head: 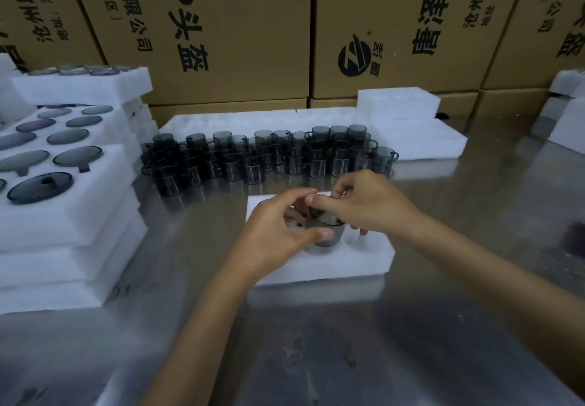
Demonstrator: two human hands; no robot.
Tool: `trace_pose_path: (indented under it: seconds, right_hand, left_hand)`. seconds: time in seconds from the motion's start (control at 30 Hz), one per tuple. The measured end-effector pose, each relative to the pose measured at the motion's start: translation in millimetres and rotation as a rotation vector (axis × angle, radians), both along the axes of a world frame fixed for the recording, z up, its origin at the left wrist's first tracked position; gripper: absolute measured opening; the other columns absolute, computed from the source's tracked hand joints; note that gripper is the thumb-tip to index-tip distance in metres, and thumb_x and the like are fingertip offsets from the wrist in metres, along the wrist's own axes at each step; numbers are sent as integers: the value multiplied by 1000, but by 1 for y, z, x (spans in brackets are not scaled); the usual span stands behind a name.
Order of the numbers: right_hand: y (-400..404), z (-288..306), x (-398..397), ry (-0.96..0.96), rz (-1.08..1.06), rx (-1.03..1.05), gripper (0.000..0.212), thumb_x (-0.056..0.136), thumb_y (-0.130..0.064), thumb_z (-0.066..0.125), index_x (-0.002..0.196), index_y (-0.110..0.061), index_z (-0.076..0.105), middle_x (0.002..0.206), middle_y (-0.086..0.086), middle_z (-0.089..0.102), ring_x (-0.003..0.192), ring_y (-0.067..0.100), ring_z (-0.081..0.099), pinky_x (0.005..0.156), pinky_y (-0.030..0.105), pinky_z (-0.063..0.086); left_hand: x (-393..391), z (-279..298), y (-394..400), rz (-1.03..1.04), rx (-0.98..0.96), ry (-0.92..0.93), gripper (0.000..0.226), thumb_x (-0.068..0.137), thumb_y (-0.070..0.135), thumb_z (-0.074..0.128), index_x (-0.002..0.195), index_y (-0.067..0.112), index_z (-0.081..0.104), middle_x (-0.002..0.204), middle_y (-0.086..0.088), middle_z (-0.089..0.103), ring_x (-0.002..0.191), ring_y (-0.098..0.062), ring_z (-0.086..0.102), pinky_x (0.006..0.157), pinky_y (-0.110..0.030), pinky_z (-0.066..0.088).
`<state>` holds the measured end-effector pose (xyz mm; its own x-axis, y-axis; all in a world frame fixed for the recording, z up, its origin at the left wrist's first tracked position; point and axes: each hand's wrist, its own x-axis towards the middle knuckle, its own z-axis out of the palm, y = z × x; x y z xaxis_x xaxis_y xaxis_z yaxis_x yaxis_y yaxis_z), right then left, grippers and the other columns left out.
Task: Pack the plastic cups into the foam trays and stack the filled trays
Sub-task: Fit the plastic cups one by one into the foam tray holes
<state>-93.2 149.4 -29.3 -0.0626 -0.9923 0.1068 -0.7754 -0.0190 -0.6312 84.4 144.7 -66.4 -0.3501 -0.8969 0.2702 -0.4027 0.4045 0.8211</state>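
Smoky plastic cup (326, 231) upright in foam tray (373, 260), between both hands, left hand (278, 231) and right hand (364, 200) gripping it

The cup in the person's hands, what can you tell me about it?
The cup is smoky grey, see-through plastic, upright, its round mouth open upward. It sits partly sunk in a hole of the white foam tray on the metal table. The left hand grips its side; the right hand pinches its rim.
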Motion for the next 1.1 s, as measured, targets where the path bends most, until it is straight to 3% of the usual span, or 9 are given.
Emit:
trace_pose_path:
  seconds: [0.1,0.23,0.33,0.47,0.77,0.87,0.93,1.03,1.1]
  right_hand:
    - [4,-5,-13,-182,112,83,34,93,-45,64,84,-13,72,70,4,69,54,12,64,48,26,52]
    - [12,-17,-24,-232,194,70,20,96,-29,64,89,-16,76,73,-3,71,66,8,59,58,24,47]
    - [17,-24,-26,-295,197,-7,17,94,-28,67,88,-15,77,84,9,72,69,5,56,61,15,41]
    - [19,-29,-22,-336,192,-83,19,94,-27,68,79,-16,74,85,20,68,70,12,51,64,22,38]
    - [18,-50,-26,-315,167,-142,17,89,-28,73,79,-15,73,67,-14,60,64,3,46,61,11,37]
    - [20,-51,-24,-177,174,-234,7,91,-31,70,90,-24,73,86,-14,63,86,2,52,74,9,35]
    - [21,-55,-25,-43,187,-292,20,94,-32,66,113,-30,70,106,-12,63,106,8,51,90,16,35]
    - [23,-57,-27,94,214,-277,32,98,-41,55,128,-39,65,132,-15,55,129,9,38,107,36,28]
    - [22,-58,-28,158,223,-240,34,97,-48,50,129,-46,63,140,-19,49,135,5,29,107,38,25]
  left_hand:
    - [12,-1,-4,-75,108,37,47,78,22,83,117,42,65,97,16,72,86,-2,67,71,-11,49]
    - [23,-3,-5,-145,165,-6,54,85,21,74,137,28,58,119,1,68,108,-9,65,96,-24,51]
    - [23,-3,-4,-162,128,-39,52,89,22,71,139,28,56,116,13,67,106,1,62,95,-13,46]
    - [24,-3,-9,-173,99,-104,50,93,25,67,140,36,54,125,25,61,115,18,51,86,0,40]
    - [27,-9,-14,-246,117,-176,56,90,25,71,142,32,51,137,28,54,124,19,46,97,1,32]
    - [24,-8,-12,-209,104,-148,56,83,47,68,136,37,55,126,35,57,118,21,49,92,3,33]
    - [22,-11,-12,-162,60,-149,56,79,55,64,132,40,59,121,40,55,116,24,47,91,3,34]
    - [23,-16,-14,-145,49,-174,55,74,59,63,128,48,58,128,42,46,129,28,26,103,-2,24]
    - [24,-18,-17,-144,43,-222,60,70,65,61,128,48,57,141,34,45,141,15,18,117,-20,19]
